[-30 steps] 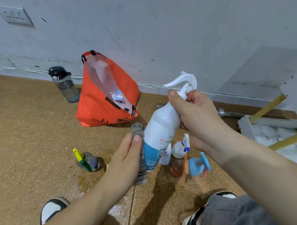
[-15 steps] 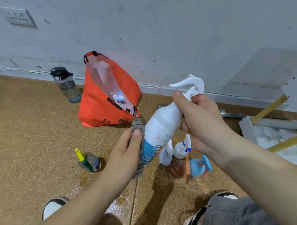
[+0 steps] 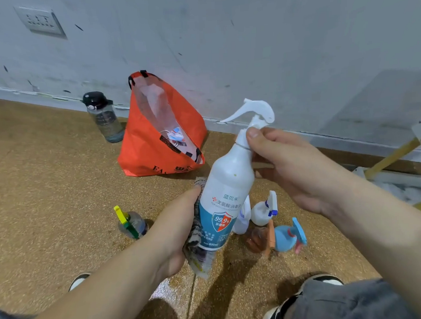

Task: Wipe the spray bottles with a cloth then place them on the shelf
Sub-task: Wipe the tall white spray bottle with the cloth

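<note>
Pinching the tall white plastic spray bottle [image 3: 229, 180] by the neck in my right hand [image 3: 296, 165] above the floor [image 3: 49, 190]; my left hand [image 3: 169, 228] clamps a grey patterned cloth [image 3: 197, 256] against its label; I should twist while rubbing.

right hand [image 3: 299, 170] grips white spray bottle [image 3: 226, 182] neck; left hand [image 3: 176, 230] presses cloth [image 3: 196, 251] against label

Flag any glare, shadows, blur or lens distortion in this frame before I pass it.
Head view: wide-angle stretch skews the wall socket; a bright glare patch sits on the floor low in the frame; soft shadows fall toward the camera below the white spray bottle, whose label reads sharp; the blue spray bottle behind looks slightly smeared.
</note>
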A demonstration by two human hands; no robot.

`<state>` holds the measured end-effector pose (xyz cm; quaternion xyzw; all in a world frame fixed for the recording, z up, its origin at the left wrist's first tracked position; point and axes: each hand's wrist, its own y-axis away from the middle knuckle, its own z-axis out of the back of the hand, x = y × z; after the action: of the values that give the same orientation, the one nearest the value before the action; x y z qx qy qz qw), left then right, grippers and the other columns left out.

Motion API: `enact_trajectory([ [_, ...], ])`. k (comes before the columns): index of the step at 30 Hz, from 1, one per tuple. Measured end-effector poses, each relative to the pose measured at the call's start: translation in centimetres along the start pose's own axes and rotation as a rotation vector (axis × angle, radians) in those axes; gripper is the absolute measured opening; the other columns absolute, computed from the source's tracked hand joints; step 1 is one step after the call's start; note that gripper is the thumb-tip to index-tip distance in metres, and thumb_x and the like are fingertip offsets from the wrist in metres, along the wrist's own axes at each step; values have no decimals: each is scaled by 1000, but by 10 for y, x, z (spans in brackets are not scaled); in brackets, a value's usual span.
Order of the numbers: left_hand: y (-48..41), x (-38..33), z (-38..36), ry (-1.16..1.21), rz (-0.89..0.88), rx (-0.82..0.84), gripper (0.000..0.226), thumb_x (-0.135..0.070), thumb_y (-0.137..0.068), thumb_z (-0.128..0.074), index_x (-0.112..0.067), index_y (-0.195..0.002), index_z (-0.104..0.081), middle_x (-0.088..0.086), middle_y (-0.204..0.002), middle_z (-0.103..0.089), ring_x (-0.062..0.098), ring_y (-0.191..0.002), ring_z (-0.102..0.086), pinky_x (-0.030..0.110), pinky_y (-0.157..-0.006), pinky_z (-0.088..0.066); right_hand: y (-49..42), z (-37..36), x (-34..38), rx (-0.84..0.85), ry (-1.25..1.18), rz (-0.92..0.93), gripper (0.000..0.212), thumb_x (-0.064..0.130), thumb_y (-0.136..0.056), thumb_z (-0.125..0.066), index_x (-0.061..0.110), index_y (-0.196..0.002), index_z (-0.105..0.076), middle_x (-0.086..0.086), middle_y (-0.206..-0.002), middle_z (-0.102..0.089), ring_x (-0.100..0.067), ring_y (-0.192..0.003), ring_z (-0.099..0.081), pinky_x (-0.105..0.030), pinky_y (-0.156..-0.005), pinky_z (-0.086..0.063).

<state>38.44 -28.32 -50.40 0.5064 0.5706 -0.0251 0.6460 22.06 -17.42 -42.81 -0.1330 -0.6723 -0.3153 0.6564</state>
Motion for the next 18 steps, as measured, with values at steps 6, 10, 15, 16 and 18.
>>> enact_trajectory([
  [6,8,-11,-15,23,-57,-40,40,-60,-104,-47,-28,-107,-72,4,-76,-68,18,-52,-58,23,-47,-42,-1,-13,-8,-143,31,73,51,52,-98,-62,2,-100,-65,-11,-88,-64,-22,-80,-59,-42,-78,-48],
  [10,14,-29,-30,-17,-413,-20,36,-44,-111,-39,-31,-117,-72,-12,-102,-79,7,-97,-74,33,-81,-58,3,-28,-20,-167,50,113,51,48,-94,-70,-2,-97,-60,-4,-72,-54,-17,-66,-49,-36,-63,-40],
  [15,15,-1,-43,-500,-882,-69,31,-36,-111,-35,-36,-137,-52,-14,-132,-60,3,-127,-54,27,-106,-42,2,-32,-24,-277,67,70,39,46,-93,-73,10,-82,-59,3,-63,-58,-10,-55,-53,-29,-56,-47],
  [16,11,11,-41,-570,-917,-79,34,-35,-110,-34,-32,-141,-48,-13,-135,-55,5,-131,-49,25,-108,-39,1,-31,-23,-312,76,65,38,46,-93,-73,15,-77,-57,8,-57,-52,-8,-51,-48,-24,-52,-42],
  [18,9,30,-37,-594,-840,-89,45,-42,-109,-32,-32,-153,-38,-17,-145,-47,0,-140,-40,15,-113,-30,-2,-27,-21,-365,96,63,40,46,-94,-71,20,-71,-51,15,-50,-42,-6,-47,-37,-19,-48,-34],
])
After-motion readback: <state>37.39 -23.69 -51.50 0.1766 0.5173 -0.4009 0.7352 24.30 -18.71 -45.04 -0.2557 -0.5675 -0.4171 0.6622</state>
